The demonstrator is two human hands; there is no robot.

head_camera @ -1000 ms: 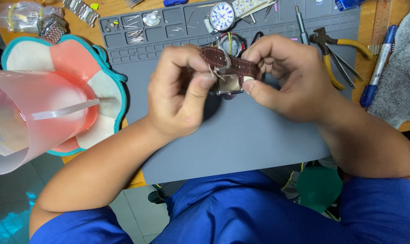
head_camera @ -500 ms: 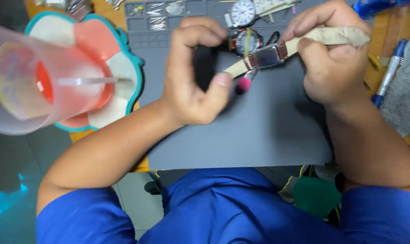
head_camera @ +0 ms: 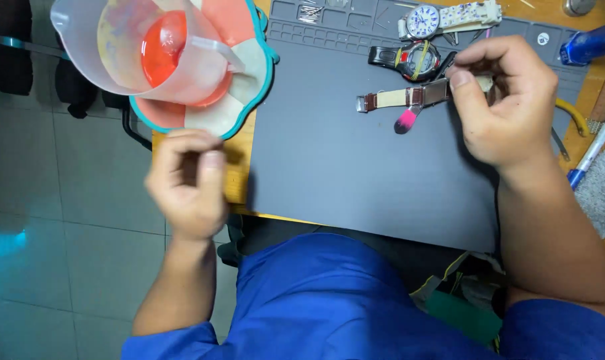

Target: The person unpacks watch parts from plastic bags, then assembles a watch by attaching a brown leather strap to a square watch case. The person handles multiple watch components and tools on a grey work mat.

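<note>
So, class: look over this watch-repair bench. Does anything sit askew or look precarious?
Yes. The translucent jug on the flower-shaped tray lies tipped on its side, and the tray overhangs the table's left edge. The watches beside the right hand rest on the grey mat.

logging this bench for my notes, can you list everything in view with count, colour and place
work mat: 1, grey, centre of the wooden table
watch with strap: 1, brown and cream strap, on the mat under the right hand
small brush: 1, pink-tipped, beside that watch
black watch: 1, top of mat
white-dial watch: 1, cream strap, top edge
measuring jug: 1, translucent, top left
flower-shaped tray: 1, teal-rimmed, under the jug
pen: 1, blue, right edge
left hand: off the mat's left edge, fingers pinched together
right hand: on the strap
</note>
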